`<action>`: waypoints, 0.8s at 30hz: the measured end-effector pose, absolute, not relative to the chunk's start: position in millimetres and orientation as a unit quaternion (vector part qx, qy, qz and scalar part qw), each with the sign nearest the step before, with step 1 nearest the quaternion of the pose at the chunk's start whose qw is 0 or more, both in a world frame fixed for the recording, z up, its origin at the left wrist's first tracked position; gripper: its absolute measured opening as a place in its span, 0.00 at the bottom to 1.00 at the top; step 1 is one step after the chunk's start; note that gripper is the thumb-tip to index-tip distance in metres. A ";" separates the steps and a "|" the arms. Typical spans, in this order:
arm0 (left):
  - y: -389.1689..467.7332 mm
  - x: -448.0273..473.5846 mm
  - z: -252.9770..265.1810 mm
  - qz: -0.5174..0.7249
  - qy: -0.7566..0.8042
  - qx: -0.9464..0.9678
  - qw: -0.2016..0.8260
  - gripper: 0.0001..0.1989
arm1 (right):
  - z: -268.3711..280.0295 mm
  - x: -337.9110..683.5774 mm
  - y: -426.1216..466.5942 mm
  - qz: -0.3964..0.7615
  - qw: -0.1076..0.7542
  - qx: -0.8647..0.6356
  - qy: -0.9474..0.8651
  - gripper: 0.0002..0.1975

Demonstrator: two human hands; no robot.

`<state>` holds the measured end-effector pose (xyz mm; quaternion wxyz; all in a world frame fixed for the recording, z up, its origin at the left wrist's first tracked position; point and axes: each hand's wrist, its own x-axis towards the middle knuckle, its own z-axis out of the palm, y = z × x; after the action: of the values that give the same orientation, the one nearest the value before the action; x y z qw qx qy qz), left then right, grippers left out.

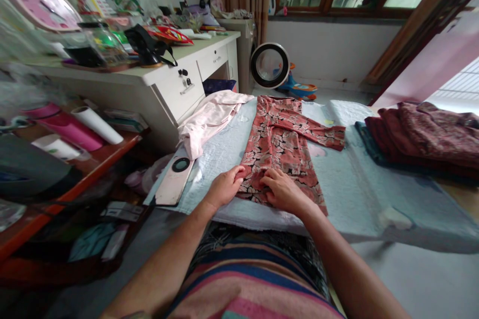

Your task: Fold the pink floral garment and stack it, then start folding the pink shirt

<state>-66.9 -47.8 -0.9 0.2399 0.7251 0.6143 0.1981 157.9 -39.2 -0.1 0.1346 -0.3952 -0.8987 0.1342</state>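
A red floral long-sleeved shirt (pixel 286 147) lies on the light-blue covered table in front of me, its hem towards my body. One sleeve points right; the left side looks folded inward. At the lower left edge, my left hand (pixel 226 185) pinches the fabric between thumb and fingers. My right hand (pixel 282 192) rests on the lower middle of the shirt, fingers curled and gripping a bit of cloth. Left of the shirt lies a pale pink garment (pixel 211 114), rumpled. Close to it is a flat white device (pixel 174 179) with a dark round spot.
Folded dark-red clothes (pixel 430 134) are stacked at the table's right. A cluttered desk (pixel 175 92) stands at the far left. Nearer, an orange-edged shelf (pixel 112 164) holds a pink bottle (pixel 65 124). Beyond the table stands a round black-and-white ring (pixel 270 65).
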 end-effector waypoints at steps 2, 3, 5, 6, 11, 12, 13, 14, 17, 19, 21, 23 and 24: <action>-48.9 -67.8 -2.5 0.203 0.608 0.729 0.241 0.15 | -1.1 156.9 -37.8 0.136 0.149 -0.397 -0.895 0.12; -49.7 -68.4 -2.4 0.205 0.604 0.731 0.245 0.14 | -1.9 156.6 -36.1 0.143 0.162 -0.394 -0.893 0.11; -51.9 -70.1 -0.4 0.208 0.596 0.730 0.260 0.13 | -3.3 156.6 -31.4 0.169 0.195 -0.391 -0.884 0.11; -53.3 -71.1 1.4 0.206 0.593 0.729 0.271 0.14 | -3.8 156.8 -28.8 0.186 0.209 -0.393 -0.876 0.11; -59.5 -74.0 5.7 0.185 0.568 0.741 0.306 0.32 | -4.1 156.6 -21.1 0.256 0.242 -0.424 -0.835 0.12; -60.4 -73.6 4.3 0.184 0.568 0.746 0.295 0.32 | -4.2 156.1 -21.0 0.262 0.249 -0.432 -0.826 0.12; -61.1 -72.8 2.2 0.183 0.571 0.750 0.278 0.31 | -4.6 155.6 -21.3 0.268 0.256 -0.440 -0.818 0.13; -61.7 -71.9 -0.3 0.182 0.577 0.753 0.258 0.29 | -5.2 155.1 -21.7 0.273 0.264 -0.448 -0.810 0.13; -62.7 -69.4 -6.6 0.188 0.587 0.758 0.212 0.23 | -8.7 154.8 -23.2 0.278 0.275 -0.466 -0.793 0.11; -62.8 -69.1 -7.7 0.193 0.585 0.760 0.210 0.20 | -12.4 155.5 -23.7 0.272 0.279 -0.479 -0.787 0.09; -62.7 -70.1 -6.8 0.194 0.584 0.756 0.222 0.16 | -16.4 156.5 -23.8 0.259 0.294 -0.492 -0.778 0.06; -62.9 -72.0 -5.6 0.198 0.584 0.749 0.241 0.14 | -19.6 157.0 -23.9 0.245 0.318 -0.497 -0.769 0.04; -63.3 -73.0 -5.4 0.203 0.579 0.750 0.248 0.15 | -20.6 157.1 -24.1 0.241 0.329 -0.494 -0.768 0.04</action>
<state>-73.0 -63.3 -5.4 0.2477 0.7500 0.5786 0.2034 157.1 -24.1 -20.6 0.3290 -0.4944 -0.7676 0.2411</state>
